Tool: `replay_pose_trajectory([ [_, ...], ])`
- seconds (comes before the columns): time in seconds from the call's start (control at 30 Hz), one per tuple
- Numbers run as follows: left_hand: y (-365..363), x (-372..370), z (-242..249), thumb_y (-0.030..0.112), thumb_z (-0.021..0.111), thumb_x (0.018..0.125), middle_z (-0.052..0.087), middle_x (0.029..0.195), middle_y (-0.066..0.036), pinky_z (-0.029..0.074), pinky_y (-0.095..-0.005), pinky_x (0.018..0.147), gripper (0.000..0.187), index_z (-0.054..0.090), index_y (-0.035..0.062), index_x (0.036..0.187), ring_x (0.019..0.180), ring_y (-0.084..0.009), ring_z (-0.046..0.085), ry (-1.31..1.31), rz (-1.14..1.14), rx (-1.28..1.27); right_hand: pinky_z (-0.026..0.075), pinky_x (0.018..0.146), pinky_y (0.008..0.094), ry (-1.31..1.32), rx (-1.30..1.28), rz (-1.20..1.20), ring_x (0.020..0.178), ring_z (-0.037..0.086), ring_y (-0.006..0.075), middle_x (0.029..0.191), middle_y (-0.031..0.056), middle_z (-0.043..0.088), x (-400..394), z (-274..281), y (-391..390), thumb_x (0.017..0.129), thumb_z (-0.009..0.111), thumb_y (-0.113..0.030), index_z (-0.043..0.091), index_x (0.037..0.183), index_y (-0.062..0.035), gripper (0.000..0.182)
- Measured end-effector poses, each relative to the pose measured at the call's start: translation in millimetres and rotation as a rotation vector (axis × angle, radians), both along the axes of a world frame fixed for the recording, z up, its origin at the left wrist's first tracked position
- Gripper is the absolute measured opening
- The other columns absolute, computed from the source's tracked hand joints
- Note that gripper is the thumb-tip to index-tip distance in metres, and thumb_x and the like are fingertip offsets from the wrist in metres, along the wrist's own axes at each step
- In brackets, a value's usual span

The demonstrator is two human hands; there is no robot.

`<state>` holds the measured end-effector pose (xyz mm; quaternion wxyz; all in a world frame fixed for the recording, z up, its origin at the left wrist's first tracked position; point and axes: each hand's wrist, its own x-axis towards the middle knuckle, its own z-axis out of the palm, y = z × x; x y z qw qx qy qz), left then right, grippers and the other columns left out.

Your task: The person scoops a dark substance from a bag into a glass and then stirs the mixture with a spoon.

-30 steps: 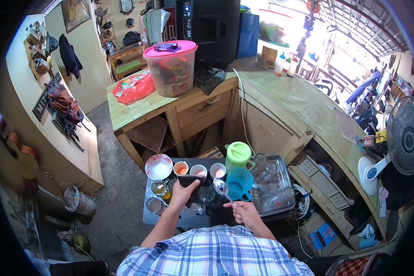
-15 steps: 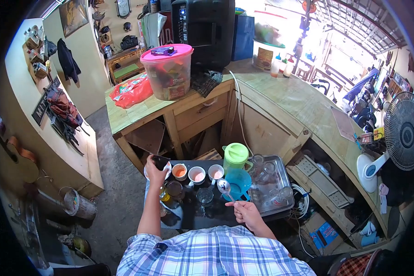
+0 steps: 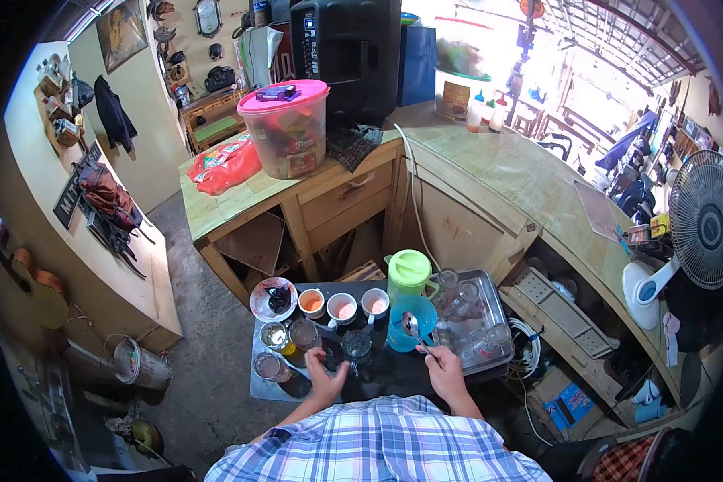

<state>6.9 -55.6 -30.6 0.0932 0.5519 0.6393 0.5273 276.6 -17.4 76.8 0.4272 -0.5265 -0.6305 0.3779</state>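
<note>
My right hand [image 3: 445, 373] grips the handle of a metal spoon [image 3: 410, 324], its bowl over a blue plastic pitcher [image 3: 400, 337]. My left hand [image 3: 326, 382] is low over the dark table, fingers apart with nothing in them, near a clear glass [image 3: 357, 345]. Behind it, three white cups in a row, the leftmost cup [image 3: 312, 303] among them, hold orange or pinkish contents. A bowl [image 3: 257, 308] with a dark object [image 3: 279, 300] inside stands at the table's back left. Below it are a glass with yellow contents [image 3: 278, 339] and another clear glass [image 3: 271, 368].
A pitcher with a light green lid [image 3: 410, 271] stands behind the blue one. To its right, a metal tray [image 3: 494, 309] carries several glasses. A wooden counter [image 3: 490, 161] wraps around behind, with a pink-lidded bucket [image 3: 285, 145] on it. A fan [image 3: 699, 221] stands far right.
My left hand has let go of the dark object, now in the bowl, and moved right and toward me. The spoon has shifted slightly right, over the blue pitcher.
</note>
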Motion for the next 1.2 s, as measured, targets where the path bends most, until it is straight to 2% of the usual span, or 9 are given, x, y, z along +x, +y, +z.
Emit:
replay_pose_trajectory([
  [0.23, -8.3, 19.6, -50.8, 0.025, 0.085, 0.062, 0.049, 0.106, -0.016, 0.043, -0.0385, 0.086, 0.070, 0.043, -0.0016, 0.112, 0.097, -0.0288, 0.051, -0.109, -0.024, -0.412, 0.044, 0.062, 0.0333, -0.172, 0.311, -0.022, 0.067, 0.056, 0.0234, 0.082, 0.0113, 0.057, -5.3, 23.5, 0.6, 0.082, 0.059, 0.003, 0.070, 0.107, -0.0056, 0.028],
  [0.3, -2.0, 24.7, -60.6, 0.027, 0.086, 0.064, 0.054, 0.103, -0.014, 0.046, -0.0354, 0.082, 0.068, 0.046, -0.0015, 0.111, 0.095, -0.0250, 0.055, -0.237, -0.122, -0.445, 0.044, 0.061, 0.0329, -0.162, 0.282, -0.032, 0.066, 0.055, 0.0227, 0.081, 0.0112, 0.057, -5.4, 27.3, -1.9, 0.082, 0.059, 0.003, 0.071, 0.106, -0.0056, 0.028],
  [0.43, 7.2, 34.2, -65.0, 0.027, 0.085, 0.067, 0.061, 0.094, -0.012, 0.048, -0.0313, 0.076, 0.063, 0.047, -0.0002, 0.109, 0.086, -0.0204, 0.060, -0.319, -0.036, -0.540, 0.045, 0.058, 0.0307, -0.165, 0.202, -0.025, 0.066, 0.058, 0.0216, 0.081, 0.0115, 0.059, -1.6, 33.7, -4.9, 0.081, 0.062, 0.003, 0.071, 0.103, -0.0053, 0.025],
  [0.5, 9.6, 36.3, -60.8, 0.027, 0.083, 0.070, 0.063, 0.082, -0.007, 0.048, -0.0283, 0.071, 0.050, 0.052, 0.0015, 0.099, 0.074, -0.0160, 0.060, -0.611, -0.050, -0.609, 0.047, 0.058, 0.0289, -0.118, 0.207, -0.027, 0.067, 0.061, 0.0198, 0.082, 0.0111, 0.061, -0.4, 25.5, -3.4, 0.081, 0.063, 0.003, 0.071, 0.101, -0.0039, 0.023],
  [0.6, 11.1, 34.7, -94.6, 0.025, 0.082, 0.071, 0.061, 0.070, -0.006, 0.046, -0.0284, 0.061, 0.036, 0.054, 0.0032, 0.080, 0.062, -0.0122, 0.055, -0.613, -0.103, -0.445, 0.050, 0.060, 0.0259, 0.028, 0.090, -0.044, 0.069, 0.066, 0.0166, 0.083, 0.0109, 0.065, 0.2, 22.0, -6.6, 0.080, 0.064, 0.004, 0.071, 0.097, -0.0010, 0.018],
  [0.7, 3.6, 37.5, -48.3, 0.024, 0.081, 0.071, 0.055, 0.060, -0.005, 0.041, -0.0303, 0.052, 0.038, 0.049, 0.0044, 0.064, 0.056, -0.0113, 0.051, -0.333, -0.022, -0.537, 0.053, 0.062, 0.0244, 0.115, -0.036, -0.057, 0.070, 0.067, 0.0136, 0.082, 0.0102, 0.068, 3.6, 24.1, -8.4, 0.081, 0.065, 0.003, 0.070, 0.094, 0.0024, 0.013],
  [0.9, 1.3, 27.7, -32.0, 0.019, 0.080, 0.070, 0.045, 0.053, -0.002, 0.037, -0.0305, 0.048, 0.042, 0.041, 0.0065, 0.060, 0.051, -0.0110, 0.043, -0.261, -0.047, -0.449, 0.055, 0.064, 0.0248, 0.363, -0.144, -0.074, 0.073, 0.068, 0.0148, 0.082, 0.0111, 0.069, 5.1, 18.8, -7.8, 0.085, 0.065, 0.002, 0.068, 0.093, 0.0062, 0.009],
  [1.03, 3.2, 28.9, 21.7, 0.015, 0.080, 0.068, 0.043, 0.053, -0.001, 0.035, -0.0291, 0.048, 0.044, 0.037, 0.0074, 0.059, 0.051, -0.0096, 0.039, -0.391, -0.080, -0.535, 0.056, 0.065, 0.0264, 0.565, -0.139, -0.075, 0.074, 0.069, 0.0170, 0.085, 0.0119, 0.069, 5.7, 26.2, -7.0, 0.090, 0.062, -0.001, 0.066, 0.098, 0.0072, 0.012],
  [1.2, 15.7, 25.7, 74.0, 0.008, 0.079, 0.070, 0.037, 0.054, 0.002, 0.028, -0.0260, 0.046, 0.045, 0.036, 0.0078, 0.059, 0.053, -0.0061, 0.032, -0.327, -0.252, -0.301, 0.055, 0.064, 0.0271, 0.774, -0.116, -0.112, 0.070, 0.066, 0.0163, 0.085, 0.0116, 0.068, 13.0, 52.5, -0.8, 0.097, 0.056, -0.014, 0.064, 0.102, 0.0053, 0.022],
])
